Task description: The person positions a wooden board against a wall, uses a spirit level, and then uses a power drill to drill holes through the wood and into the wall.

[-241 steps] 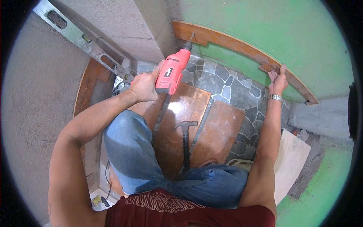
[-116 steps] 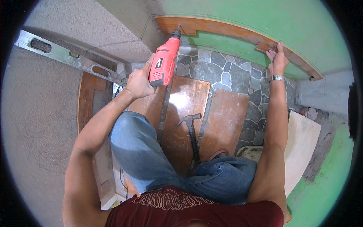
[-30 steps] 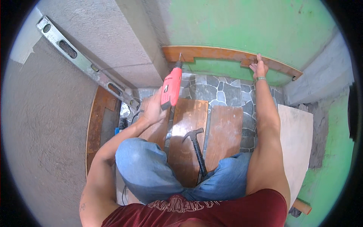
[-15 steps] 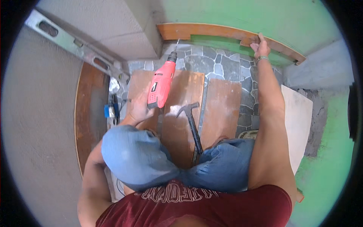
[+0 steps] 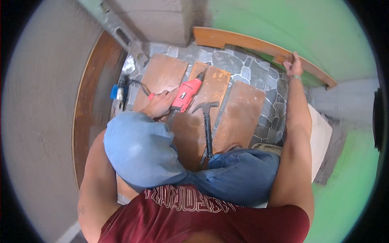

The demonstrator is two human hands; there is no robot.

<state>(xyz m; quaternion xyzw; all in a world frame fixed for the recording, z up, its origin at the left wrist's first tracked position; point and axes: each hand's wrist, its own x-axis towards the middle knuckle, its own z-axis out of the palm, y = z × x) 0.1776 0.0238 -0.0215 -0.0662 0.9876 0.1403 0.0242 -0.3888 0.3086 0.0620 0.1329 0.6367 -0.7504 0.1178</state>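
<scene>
My left hand (image 5: 160, 105) is closed at the rear of a red power drill (image 5: 186, 94), its grip largely hidden. The drill is low over the brown boards, its bit pointing away from me. At the far right, my right hand (image 5: 293, 67) holds a long orange-brown wooden board (image 5: 251, 43) against the green wall, fingers over its face and upper edge. The board has notches along its lower side. A claw hammer (image 5: 207, 125) with a black handle lies on the boards between my knees, head away from me.
Brown planks (image 5: 241, 109) lie side by side on grey stone-patterned flooring (image 5: 227, 60). A long metal spirit level (image 5: 123, 36) leans by the left wall. Near it are a blue-and-silver tool (image 5: 120, 91) and a dark cord. A white panel (image 5: 320, 137) stands at the right.
My left hand has lowered the drill toward the planks, turning its bit further right. My right hand stays on the board. The whole view has shifted and tilted somewhat.
</scene>
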